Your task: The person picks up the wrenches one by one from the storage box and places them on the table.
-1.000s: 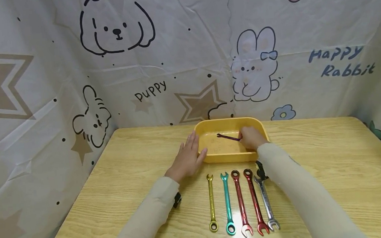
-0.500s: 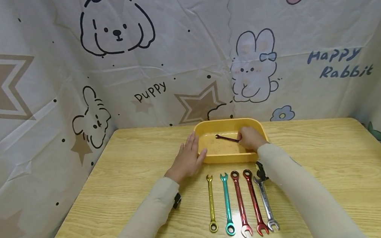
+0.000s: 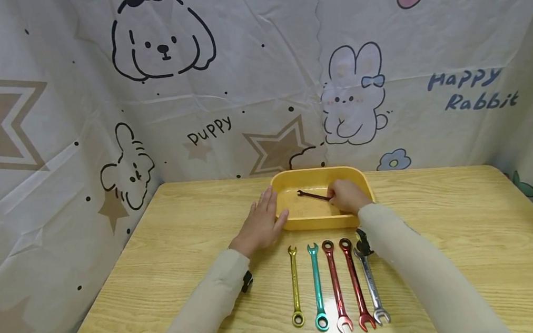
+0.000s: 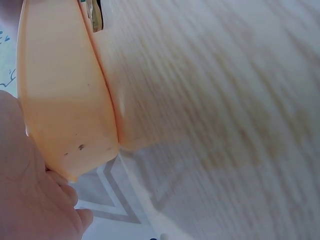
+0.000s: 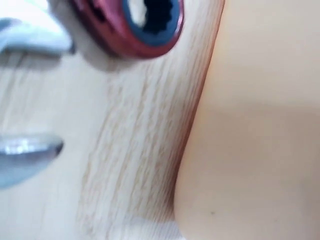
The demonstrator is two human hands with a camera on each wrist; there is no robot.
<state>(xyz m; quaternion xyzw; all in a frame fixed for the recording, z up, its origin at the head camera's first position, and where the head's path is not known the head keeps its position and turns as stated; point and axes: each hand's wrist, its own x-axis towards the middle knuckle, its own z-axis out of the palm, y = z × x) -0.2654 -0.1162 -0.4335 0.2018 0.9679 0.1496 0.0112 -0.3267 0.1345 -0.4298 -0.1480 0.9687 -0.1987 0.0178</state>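
Observation:
In the head view my right hand (image 3: 349, 196) reaches into a yellow plastic tray (image 3: 321, 223) and pinches a small dark purplish wrench (image 3: 312, 195). Its open end points left, while my fingers hide the other end. My left hand (image 3: 258, 225) rests against the tray's left side, fingers extended. From the left wrist, that hand (image 4: 30, 185) touches the edge of the tray wall (image 4: 70, 85). The right wrist view has only the tray's outer wall (image 5: 250, 125) and wrench ends, not the right hand.
In front of the tray several wrenches lie roughly parallel: a gold one (image 3: 295, 285), a teal one (image 3: 317, 283), two red ones (image 3: 335, 282) and a silver one (image 3: 372, 287). All are on a wooden table (image 3: 181, 221). A printed cloth (image 3: 239, 73) hangs behind.
The right hand has shifted slightly left inside the tray, carrying the dark wrench with it. The left hand keeps its place on the tray's side.

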